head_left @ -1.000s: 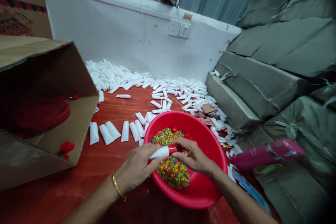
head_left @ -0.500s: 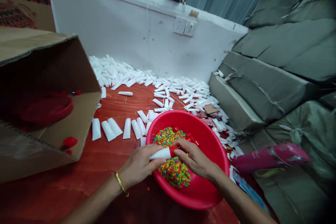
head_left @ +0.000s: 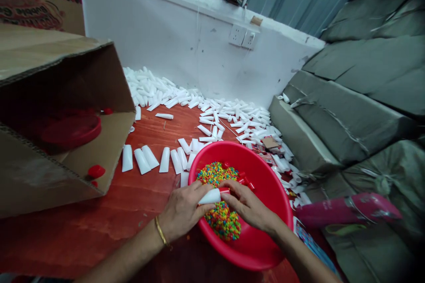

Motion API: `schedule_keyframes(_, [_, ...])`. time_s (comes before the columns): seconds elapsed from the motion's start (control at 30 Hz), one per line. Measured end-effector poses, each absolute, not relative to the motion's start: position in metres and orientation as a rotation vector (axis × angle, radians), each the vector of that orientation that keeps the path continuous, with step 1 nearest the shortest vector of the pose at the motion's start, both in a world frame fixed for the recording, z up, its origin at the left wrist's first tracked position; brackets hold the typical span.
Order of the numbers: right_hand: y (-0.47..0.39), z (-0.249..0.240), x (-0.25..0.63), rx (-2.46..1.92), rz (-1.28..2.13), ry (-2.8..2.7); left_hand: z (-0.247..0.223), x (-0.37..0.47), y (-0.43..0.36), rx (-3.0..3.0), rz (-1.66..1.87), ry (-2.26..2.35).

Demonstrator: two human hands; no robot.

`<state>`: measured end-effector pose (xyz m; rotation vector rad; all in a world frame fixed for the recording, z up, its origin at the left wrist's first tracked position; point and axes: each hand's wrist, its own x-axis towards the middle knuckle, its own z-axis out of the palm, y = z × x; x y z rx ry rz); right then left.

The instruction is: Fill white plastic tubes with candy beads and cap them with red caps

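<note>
A white tube (head_left: 210,196) with a red cap (head_left: 224,190) lies sideways between my two hands, over a red basin (head_left: 262,252). My left hand (head_left: 186,208), with a gold bangle at the wrist, is closed round the tube's white body. The fingers of my right hand (head_left: 245,203) pinch the red cap. Small multicoloured beads or candies (head_left: 217,172) lie in the basin in two heaps, partly hidden by the hands. A few more red caps (head_left: 245,181) rest beside them.
Many white tubes (head_left: 149,86) are piled along the wall, with several laid in a row left of the basin. An open cardboard box (head_left: 122,128) at left holds red items. Wrapped bundles (head_left: 361,66) and a pink roll-like object (head_left: 348,210) are on the right.
The view has shifted slightly, so most things appear a little further right. Both hands still hold the tube and cap, and less of the red cap shows between the fingers.
</note>
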<state>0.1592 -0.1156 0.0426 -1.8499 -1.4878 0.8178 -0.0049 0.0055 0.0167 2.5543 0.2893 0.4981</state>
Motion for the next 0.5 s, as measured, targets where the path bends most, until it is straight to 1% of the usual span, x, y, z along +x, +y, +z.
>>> schedule_keyframes(0.07, [-0.117,0.041,0.161,-1.84,0.833,-1.536,0.015,-0.006,0.004,2.577,0.503,0.266])
schedule_keyframes(0.13, [-0.117,0.035,0.161,-1.877,0.916,-1.474,0.01,-0.006,0.0,2.641,0.548,0.234])
schedule_keyframes(0.27, [-0.108,0.031,0.16,-1.935,1.078,-1.345,0.003,-0.004,-0.009,2.715,0.755,0.217])
schedule_keyframes(0.33, [-0.097,0.034,0.166,-1.995,1.064,-1.367,0.005,-0.005,-0.012,2.65,0.831,0.249])
schedule_keyframes(0.4, [-0.082,0.035,0.179,-2.218,0.823,-1.504,0.008,-0.016,-0.012,2.546,0.868,0.305])
schedule_keyframes(0.47, [-0.064,0.03,0.197,-2.559,0.417,-1.637,0.005,-0.04,-0.01,2.481,0.855,0.376])
schedule_keyframes(0.5, [-0.056,0.025,0.206,-2.673,0.304,-1.633,-0.001,-0.058,-0.008,2.476,0.847,0.428])
